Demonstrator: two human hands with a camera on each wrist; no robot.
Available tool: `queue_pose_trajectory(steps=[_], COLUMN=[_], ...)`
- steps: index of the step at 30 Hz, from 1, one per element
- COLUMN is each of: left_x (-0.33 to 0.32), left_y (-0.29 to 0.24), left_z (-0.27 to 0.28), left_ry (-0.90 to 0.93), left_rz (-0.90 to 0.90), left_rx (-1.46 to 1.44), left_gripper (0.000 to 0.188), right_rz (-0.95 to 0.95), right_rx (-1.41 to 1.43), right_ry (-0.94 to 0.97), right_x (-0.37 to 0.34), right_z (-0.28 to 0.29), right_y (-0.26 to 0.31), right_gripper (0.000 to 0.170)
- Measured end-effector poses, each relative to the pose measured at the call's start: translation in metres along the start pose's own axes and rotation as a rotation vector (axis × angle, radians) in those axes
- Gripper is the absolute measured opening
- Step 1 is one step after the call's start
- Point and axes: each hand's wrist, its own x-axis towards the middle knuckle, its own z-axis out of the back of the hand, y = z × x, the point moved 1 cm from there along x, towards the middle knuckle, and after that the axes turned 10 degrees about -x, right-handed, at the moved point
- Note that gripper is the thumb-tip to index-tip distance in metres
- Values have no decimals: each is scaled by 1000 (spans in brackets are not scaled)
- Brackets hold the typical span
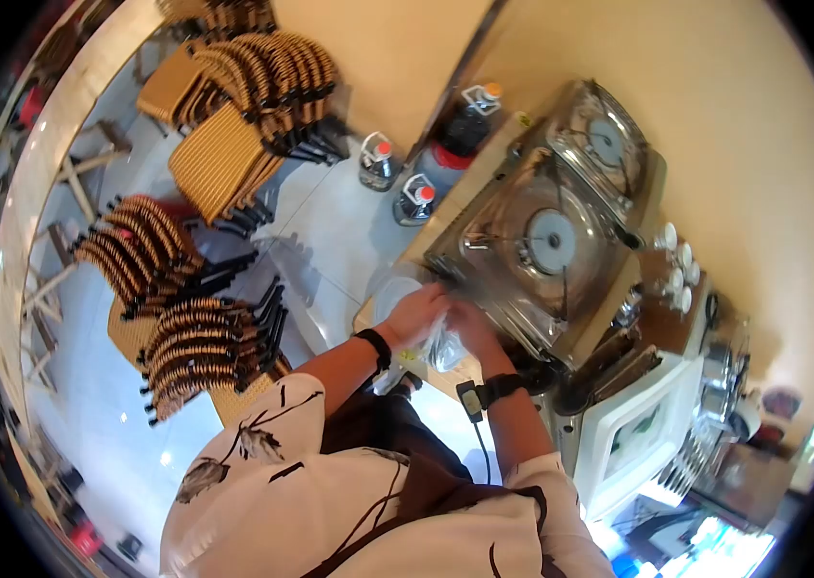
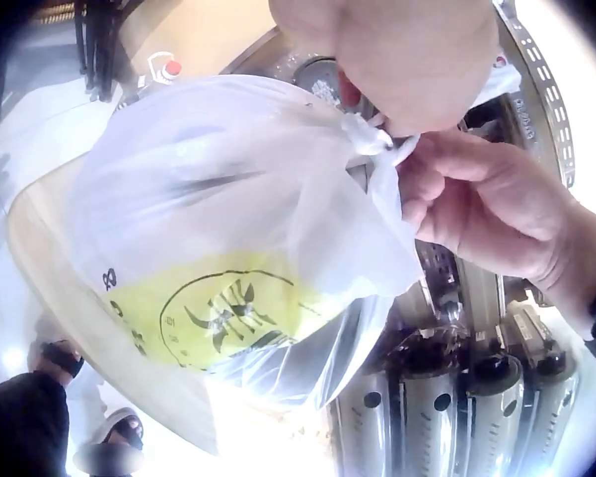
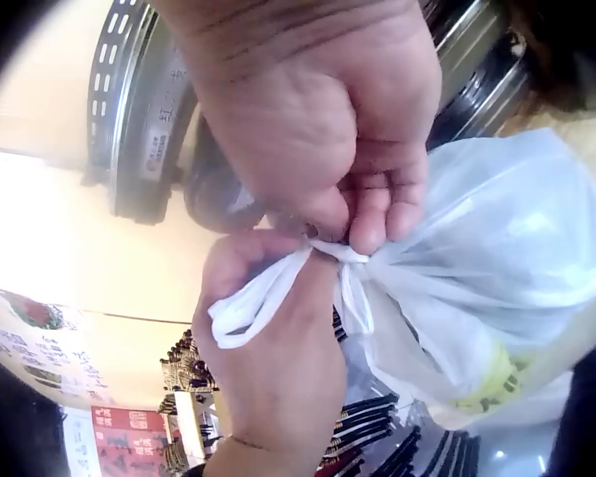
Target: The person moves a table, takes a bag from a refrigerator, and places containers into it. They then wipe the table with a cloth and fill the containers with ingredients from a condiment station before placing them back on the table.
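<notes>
A white plastic bag [image 2: 238, 189] stands full on the wooden table corner, with a yellow-green patch and a dark printed emblem on its side. Its handles are twisted into a knot [image 2: 382, 144] at the gathered top. My left hand [image 1: 414, 318] pinches one handle beside the knot, and a loop of the strap [image 3: 258, 303] lies across its fingers in the right wrist view. Close against it, my right hand [image 1: 469, 329] has its fingers curled in, pinching the handle at the knot. Folds of thin plastic hide what the bag contains.
Portable gas stoves [image 1: 551, 241] are lined up right beyond the bag. Dark bottles [image 1: 414, 199] with red caps stand on the floor past the table edge. Stacked woven chairs [image 1: 219, 164] fill the left. A white tub [image 1: 633, 429] sits at the right.
</notes>
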Motion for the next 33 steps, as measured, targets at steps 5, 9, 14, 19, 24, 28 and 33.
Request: queue_pose_trajectory(steps=[5,9,14,19,24,28,33], left_x=[-2,-13,-24,-31,29,81,103], left_y=[1,10,16,26,-76,-183,-322], left_z=[-2,-5,-9,7,26,-7,-93], left_ry=[19,-5,239,282,207,286,597], left_rz=[-11,124,213,237,381,435,576], left_rx=[-22,11,47,156,-153,-648,-1207], left_gripper=[15,12,27,56,49,29,34], right_rz=[197,55,-109,169,362,-98,-463], right_rx=[-470,-653,-499,-261,-200,-386,-742], right_ry=[-267,-309,-494,-340,-710,-941,-573], right_x=[-4,-14,-45,-152,-305,-366,-358], right_z=[-9,-12,-16,39,136,220,252], right_y=[-5,-6,-6,51,101,41,-45], right_gripper=[14,16,24,36,25,40,73])
